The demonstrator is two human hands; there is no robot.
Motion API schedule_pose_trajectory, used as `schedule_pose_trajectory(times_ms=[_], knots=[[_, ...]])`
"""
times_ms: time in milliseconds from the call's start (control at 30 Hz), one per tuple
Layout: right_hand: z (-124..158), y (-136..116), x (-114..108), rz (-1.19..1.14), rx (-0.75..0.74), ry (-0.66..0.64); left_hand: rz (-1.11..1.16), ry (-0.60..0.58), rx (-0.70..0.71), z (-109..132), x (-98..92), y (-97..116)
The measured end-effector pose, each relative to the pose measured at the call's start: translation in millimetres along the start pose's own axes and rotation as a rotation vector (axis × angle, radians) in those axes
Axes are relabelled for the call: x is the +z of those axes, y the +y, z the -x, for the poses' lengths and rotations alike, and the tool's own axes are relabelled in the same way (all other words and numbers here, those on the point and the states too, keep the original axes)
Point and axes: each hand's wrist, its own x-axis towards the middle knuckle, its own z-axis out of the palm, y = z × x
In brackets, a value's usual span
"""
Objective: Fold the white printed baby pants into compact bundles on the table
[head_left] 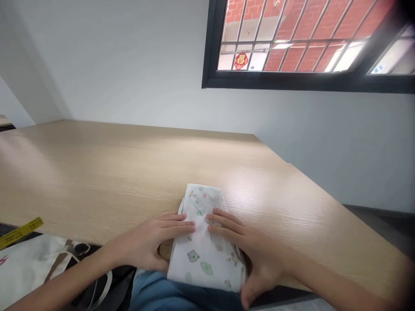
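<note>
A folded white cloth [204, 250] with small green, pink and yellow cartoon prints lies on the wooden table at its near edge, close to my body. My left hand [158, 237] rests on its left side, fingers stretched over the top and thumb low beside the near left corner. On the right side lies my right hand [249, 246], its fingers extended across the cloth and its thumb by the near right corner. Both palms sit beside the cloth, fingertips touching its upper face. The cloth's underside is hidden.
The light wooden table [113, 172] reaches to a pale wall [129, 60] with a dark-framed, barred window [207, 80]. Below the table's near left edge are a white bag [29, 268] and a yellow strip [21, 232]. The table's right edge slants away toward the wall.
</note>
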Motion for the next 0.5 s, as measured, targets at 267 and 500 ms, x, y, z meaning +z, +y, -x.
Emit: schedule_pose_trajectory(times_ms=[267, 500], knots=[[-6, 3, 0, -0.098, -0.022, 0.019, 0.446, 0.316, -0.28, -32, -7.5, -16], [-5, -1, 4, 0.003, -0.043, -0.032, -0.008, -0.004, 0.029, -8, -6.9, -1]])
